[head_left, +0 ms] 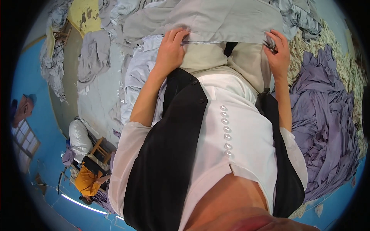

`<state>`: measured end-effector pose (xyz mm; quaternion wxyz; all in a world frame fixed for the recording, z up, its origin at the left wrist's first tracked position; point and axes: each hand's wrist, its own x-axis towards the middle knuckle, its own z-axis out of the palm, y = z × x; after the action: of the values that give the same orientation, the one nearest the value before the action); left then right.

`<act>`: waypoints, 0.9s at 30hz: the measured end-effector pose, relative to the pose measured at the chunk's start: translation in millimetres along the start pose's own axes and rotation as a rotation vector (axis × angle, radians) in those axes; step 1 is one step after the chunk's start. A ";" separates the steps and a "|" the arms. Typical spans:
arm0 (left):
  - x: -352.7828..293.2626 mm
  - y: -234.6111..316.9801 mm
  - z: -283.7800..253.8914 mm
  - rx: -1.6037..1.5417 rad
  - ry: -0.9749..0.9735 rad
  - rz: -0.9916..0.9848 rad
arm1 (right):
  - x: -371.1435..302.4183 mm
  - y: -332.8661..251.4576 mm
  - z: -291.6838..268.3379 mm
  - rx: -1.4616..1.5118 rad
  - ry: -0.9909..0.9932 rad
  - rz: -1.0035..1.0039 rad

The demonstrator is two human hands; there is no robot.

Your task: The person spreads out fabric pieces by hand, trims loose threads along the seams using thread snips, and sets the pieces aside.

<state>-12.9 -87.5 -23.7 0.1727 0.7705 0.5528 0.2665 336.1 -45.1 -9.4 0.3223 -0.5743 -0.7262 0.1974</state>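
Observation:
A grey cloth (227, 23) spreads across my lap, its near edge running straight between my two hands. At the left end of that edge my left hand (171, 50) is closed, fingers curled over and pinching the fabric. My right hand (280, 52) grips the right end of the same cloth with bent fingers. A small dark metal tool (271, 49) shows against the right palm; its kind is too hidden to name. Beneath the edge lie my beige trousers (204, 57).
Purple cloth (322, 115) is heaped at my right, beside shaggy cream material (327, 38). Pale cloth (140, 73) lies by my left arm, and a grey piece (93, 54) farther left. A person in an orange top (86, 180) is near a wooden stool (101, 150) and a white sack (79, 136).

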 end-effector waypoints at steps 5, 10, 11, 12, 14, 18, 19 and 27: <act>-19.7 -46.8 29.6 0.047 0.069 -0.039 | 19.2 43.5 19.7 0.106 0.057 0.066; 6.1 -73.2 3.3 -1.033 0.034 -0.644 | 41.3 75.6 -32.8 0.767 0.159 0.489; 14.3 -72.5 -20.0 -1.070 -0.152 -0.586 | 43.0 81.5 -38.3 0.743 0.109 0.510; 21.4 -66.3 -36.8 -1.027 -0.283 -0.674 | 46.0 87.6 -43.2 0.721 0.050 0.528; 23.9 -75.1 -43.0 -0.929 -0.298 -0.658 | 54.1 100.2 -40.5 0.751 -0.011 0.587; 23.7 -80.1 -38.8 -0.810 -0.281 -0.617 | 44.5 108.8 -37.1 0.754 0.017 0.607; 24.4 -80.3 -37.2 -0.827 -0.259 -0.613 | 43.3 110.9 -36.5 0.752 0.021 0.609; 31.5 -73.6 -47.1 -0.752 -0.320 -0.654 | 39.8 121.3 -31.1 0.732 0.010 0.595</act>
<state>-89.4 -34.9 -20.4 0.5939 0.4734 0.5973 0.2577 438.1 22.4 -57.3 0.4365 -0.6071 -0.4113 0.5213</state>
